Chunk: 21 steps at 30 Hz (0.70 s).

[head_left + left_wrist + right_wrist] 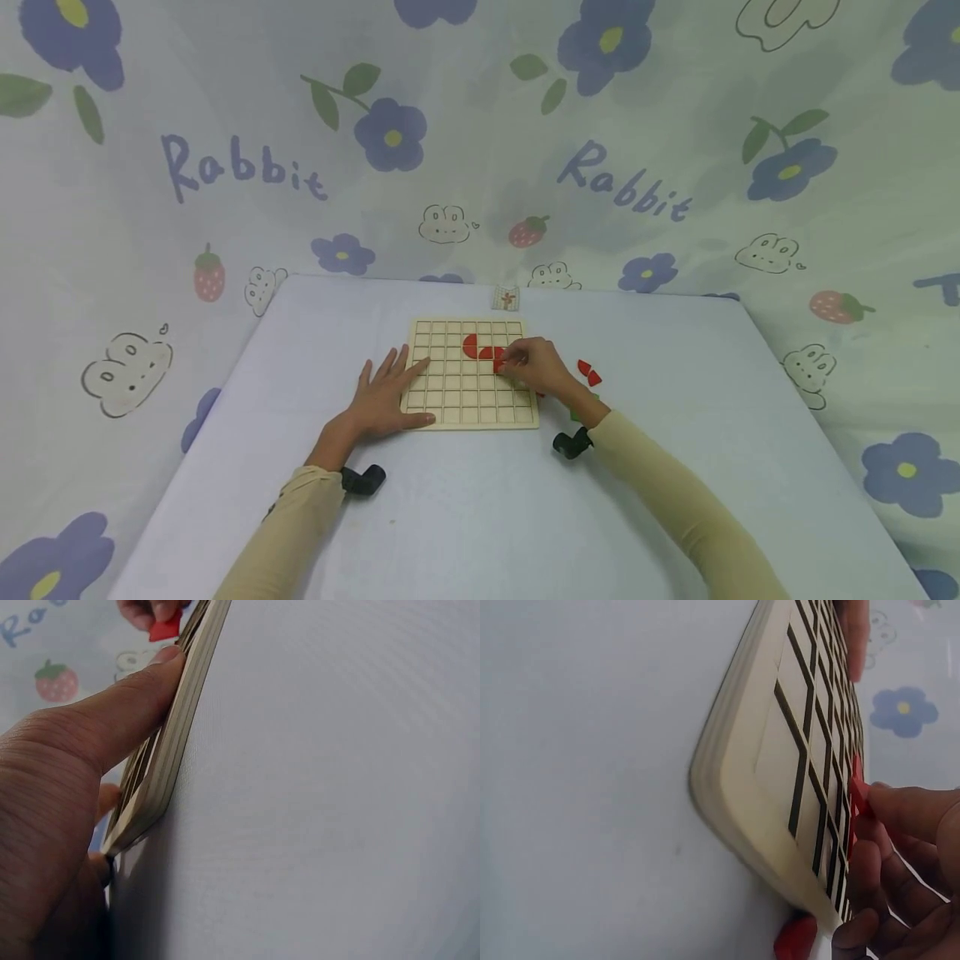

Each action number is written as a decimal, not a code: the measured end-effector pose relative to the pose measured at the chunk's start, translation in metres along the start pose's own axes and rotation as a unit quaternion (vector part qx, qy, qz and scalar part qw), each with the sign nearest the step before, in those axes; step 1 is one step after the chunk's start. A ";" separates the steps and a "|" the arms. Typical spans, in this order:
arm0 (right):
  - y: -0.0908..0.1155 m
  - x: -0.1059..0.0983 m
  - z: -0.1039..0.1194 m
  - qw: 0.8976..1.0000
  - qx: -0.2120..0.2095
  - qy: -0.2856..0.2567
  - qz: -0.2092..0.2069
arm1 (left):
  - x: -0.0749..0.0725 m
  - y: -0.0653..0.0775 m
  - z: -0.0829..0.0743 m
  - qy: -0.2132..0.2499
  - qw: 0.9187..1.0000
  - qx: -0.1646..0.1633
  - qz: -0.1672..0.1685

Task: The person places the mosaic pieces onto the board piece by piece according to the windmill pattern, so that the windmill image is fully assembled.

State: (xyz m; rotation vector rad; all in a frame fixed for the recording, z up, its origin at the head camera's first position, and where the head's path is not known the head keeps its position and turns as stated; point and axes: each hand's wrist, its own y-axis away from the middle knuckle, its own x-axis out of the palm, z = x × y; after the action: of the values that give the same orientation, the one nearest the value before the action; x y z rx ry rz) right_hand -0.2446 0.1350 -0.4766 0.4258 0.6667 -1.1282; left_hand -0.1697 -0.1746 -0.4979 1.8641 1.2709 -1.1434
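A pale wooden grid board (468, 417) lies on the table. My left hand (384, 402) spreads over its left side, thumb along the near edge and fingers at the left edge. Over the board's right half my right hand (538, 365) pinches a small red piece (861, 796) between thumb and fingers, low at the grid. Whether that piece is fully seated in a cell cannot be seen. Red curved pieces (470, 346) sit in cells just left of the right fingertips. In the left wrist view the thumb (124, 709) presses on the board's rim.
Two loose red pieces (594, 378) lie right of the board. A green piece (574, 414) is partly hidden under the right forearm, and another red piece (795, 939) is by the board's edge. A small patterned card (506, 298) lies behind the board. Printed cloth (480, 167) hangs behind.
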 end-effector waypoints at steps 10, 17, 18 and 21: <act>-0.011 0.017 0.006 0.999 -0.014 0.020 -0.040 | 0.001 -0.002 0.003 -0.005 1.000 0.005 -0.001; -0.014 0.023 0.013 0.997 0.004 0.053 -0.055 | -0.001 -0.002 0.002 -0.003 1.000 0.005 0.001; -0.014 0.024 0.014 0.997 0.008 0.056 -0.054 | -0.001 -0.002 0.002 -0.003 1.000 0.005 0.001; -0.015 0.027 0.016 0.996 0.012 0.076 -0.051 | -0.002 -0.002 0.002 -0.002 1.000 0.003 0.001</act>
State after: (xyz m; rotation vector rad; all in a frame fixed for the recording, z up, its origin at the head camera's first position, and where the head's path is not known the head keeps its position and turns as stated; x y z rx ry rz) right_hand -0.2467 0.1006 -0.4830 0.5069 0.8153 -1.2092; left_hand -0.1725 -0.1768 -0.4972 1.8672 1.2642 -1.1501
